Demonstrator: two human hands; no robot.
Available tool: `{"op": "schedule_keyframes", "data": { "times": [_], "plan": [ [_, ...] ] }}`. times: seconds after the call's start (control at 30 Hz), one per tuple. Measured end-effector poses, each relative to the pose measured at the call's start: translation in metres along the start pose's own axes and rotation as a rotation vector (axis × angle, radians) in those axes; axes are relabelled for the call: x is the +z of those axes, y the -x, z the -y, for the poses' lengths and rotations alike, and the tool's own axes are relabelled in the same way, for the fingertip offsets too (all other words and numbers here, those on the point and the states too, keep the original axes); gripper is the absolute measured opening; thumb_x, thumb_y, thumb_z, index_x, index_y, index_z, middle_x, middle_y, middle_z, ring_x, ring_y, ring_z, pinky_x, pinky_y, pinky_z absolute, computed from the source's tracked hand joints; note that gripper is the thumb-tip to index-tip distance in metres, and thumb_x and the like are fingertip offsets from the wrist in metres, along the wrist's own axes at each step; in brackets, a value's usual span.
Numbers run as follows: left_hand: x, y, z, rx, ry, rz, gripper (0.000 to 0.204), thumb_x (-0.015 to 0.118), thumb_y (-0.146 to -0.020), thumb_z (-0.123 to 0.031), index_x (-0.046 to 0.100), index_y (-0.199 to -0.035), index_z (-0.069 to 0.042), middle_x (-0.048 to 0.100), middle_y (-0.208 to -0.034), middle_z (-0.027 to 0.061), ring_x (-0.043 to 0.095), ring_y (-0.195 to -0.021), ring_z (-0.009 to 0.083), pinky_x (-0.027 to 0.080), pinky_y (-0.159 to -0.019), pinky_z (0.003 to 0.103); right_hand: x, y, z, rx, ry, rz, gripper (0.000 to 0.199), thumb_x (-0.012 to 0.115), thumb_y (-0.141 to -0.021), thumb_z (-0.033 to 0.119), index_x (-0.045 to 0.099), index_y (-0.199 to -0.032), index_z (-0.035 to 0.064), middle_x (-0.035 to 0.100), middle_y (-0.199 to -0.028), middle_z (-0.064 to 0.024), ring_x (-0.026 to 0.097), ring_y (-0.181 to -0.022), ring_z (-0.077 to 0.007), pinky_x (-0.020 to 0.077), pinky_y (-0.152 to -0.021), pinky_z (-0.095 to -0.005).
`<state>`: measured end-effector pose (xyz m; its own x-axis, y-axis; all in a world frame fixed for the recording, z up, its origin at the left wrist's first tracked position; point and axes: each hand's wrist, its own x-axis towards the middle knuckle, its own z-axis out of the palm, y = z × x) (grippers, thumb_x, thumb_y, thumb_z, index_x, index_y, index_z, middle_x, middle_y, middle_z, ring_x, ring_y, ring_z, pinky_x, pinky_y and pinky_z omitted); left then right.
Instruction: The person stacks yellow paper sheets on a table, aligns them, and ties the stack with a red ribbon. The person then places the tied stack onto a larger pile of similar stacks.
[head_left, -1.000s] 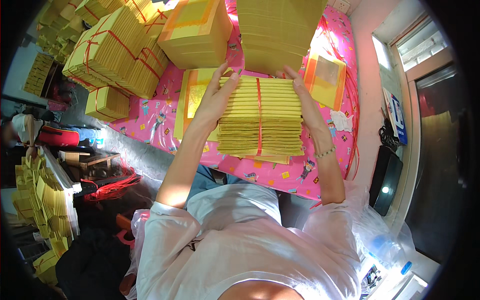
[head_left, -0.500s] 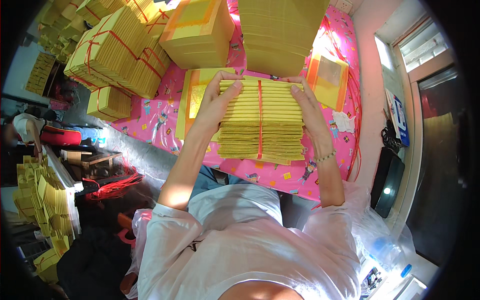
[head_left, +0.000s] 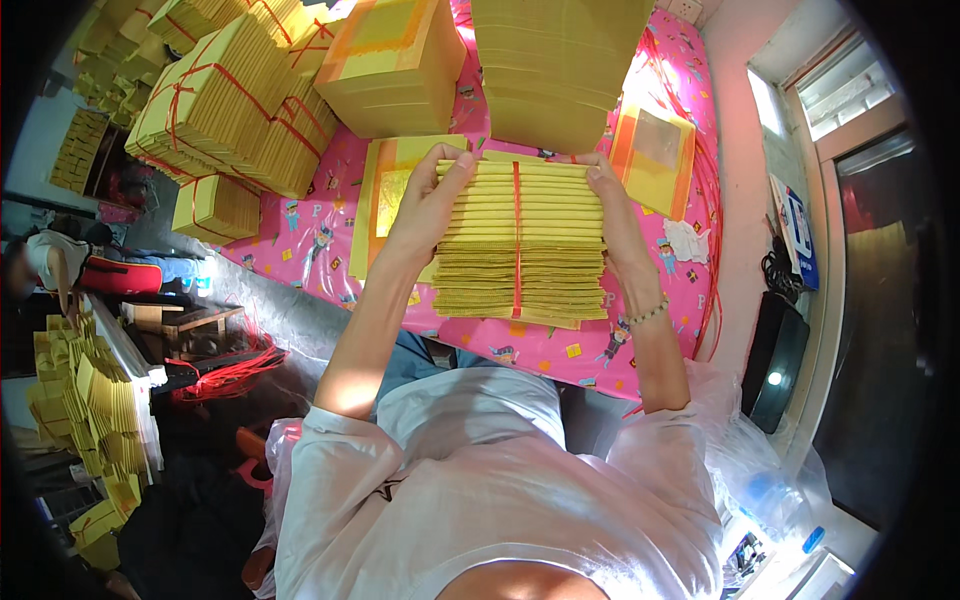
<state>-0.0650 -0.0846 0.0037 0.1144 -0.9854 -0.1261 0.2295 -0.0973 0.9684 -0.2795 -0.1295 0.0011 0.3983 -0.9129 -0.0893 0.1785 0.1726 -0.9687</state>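
Note:
A bundle of yellow folded paper sheets (head_left: pixel 480 232) stands in front of me at the near side of the table, a red tie (head_left: pixel 517 265) running down its middle. My left hand (head_left: pixel 435 200) is closed around its upper left edge, thumb at the top. On the opposite edge my right hand (head_left: pixel 615 205), with a beaded bracelet at the wrist, grips it the same way. The fingertips behind the bundle are hidden. Flat yellow sheets with an orange border (head_left: pixel 385 215) lie left of the bundle, partly covered by my left hand.
A pink patterned cloth (head_left: pixel 320 270) covers the table. Tall yellow paper stacks (head_left: pixel 560 70) rise behind the bundle, and red-tied bundles (head_left: pixel 215 100) are heaped at the far left. Red strands (head_left: pixel 705 180) run along the right edge by the wall. Another person (head_left: pixel 60 260) is at the far left.
Both thumbs have shifted slightly outward toward the bundle's upper corners. Otherwise the bundle and hands look almost the same.

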Motion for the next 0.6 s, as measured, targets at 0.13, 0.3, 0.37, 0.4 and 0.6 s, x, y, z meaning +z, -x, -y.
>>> {"op": "schedule_keyframes", "data": {
  "times": [0.13, 0.3, 0.37, 0.4, 0.6],
  "plan": [
    [-0.001, 0.001, 0.003, 0.065, -0.04, 0.012, 0.019, 0.054, -0.096, -0.025, 0.053, -0.095, -0.006, 0.059, -0.085, -0.0006, 0.053, -0.08, 0.0047, 0.044, -0.072, 0.023, -0.001, -0.002, -0.003, -0.042, 0.004, 0.011, 0.024, 0.035, -0.097, 0.023, 0.049, -0.106, 0.0046, 0.058, -0.109, -0.0083, 0.051, -0.102, -0.0143, 0.0394, -0.092, -0.0286],
    [-0.001, -0.001, 0.0, 0.062, 0.028, 0.045, 0.027, 0.047, -0.098, -0.03, 0.057, -0.108, -0.006, 0.061, -0.098, 0.0018, 0.055, -0.088, 0.0072, 0.045, -0.077, 0.024, -0.008, -0.008, -0.01, 0.002, -0.057, 0.039, 0.034, 0.036, -0.099, 0.03, 0.05, -0.116, 0.0043, 0.057, -0.114, -0.0077, 0.051, -0.104, -0.0138, 0.04, -0.092, -0.0292],
    [-0.008, -0.001, 0.001, 0.0, 0.159, -0.005, 0.034, 0.044, -0.098, -0.033, 0.055, -0.117, -0.007, 0.059, -0.106, 0.0025, 0.055, -0.095, 0.0099, 0.045, -0.083, 0.026, -0.007, -0.008, -0.009, 0.054, -0.077, 0.027, 0.041, 0.036, -0.1, 0.035, 0.047, -0.124, 0.0042, 0.056, -0.118, -0.0074, 0.051, -0.108, -0.0142, 0.0394, -0.094, -0.0294],
    [-0.012, -0.001, 0.001, -0.031, 0.225, -0.031, 0.038, 0.042, -0.098, -0.035, 0.054, -0.122, -0.008, 0.059, -0.11, 0.0028, 0.055, -0.099, 0.0113, 0.044, -0.086, 0.026, -0.005, -0.004, -0.007, 0.092, -0.097, 0.011, 0.045, 0.036, -0.1, 0.038, 0.045, -0.128, 0.0042, 0.055, -0.121, -0.0074, 0.05, -0.11, -0.0145, 0.0389, -0.096, -0.0295],
    [-0.004, 0.014, 0.002, -0.103, 0.214, -0.021, 0.053, 0.042, -0.097, -0.035, 0.034, -0.141, -0.007, 0.047, -0.131, 0.0089, 0.044, -0.122, 0.0179, 0.032, -0.103, 0.03, -0.007, 0.003, -0.008, 0.106, -0.146, 0.04, 0.056, 0.036, -0.099, 0.043, 0.036, -0.139, 0.0046, 0.046, -0.135, -0.0078, 0.043, -0.123, -0.0167, 0.0331, -0.103, -0.0298]
  ]
}}
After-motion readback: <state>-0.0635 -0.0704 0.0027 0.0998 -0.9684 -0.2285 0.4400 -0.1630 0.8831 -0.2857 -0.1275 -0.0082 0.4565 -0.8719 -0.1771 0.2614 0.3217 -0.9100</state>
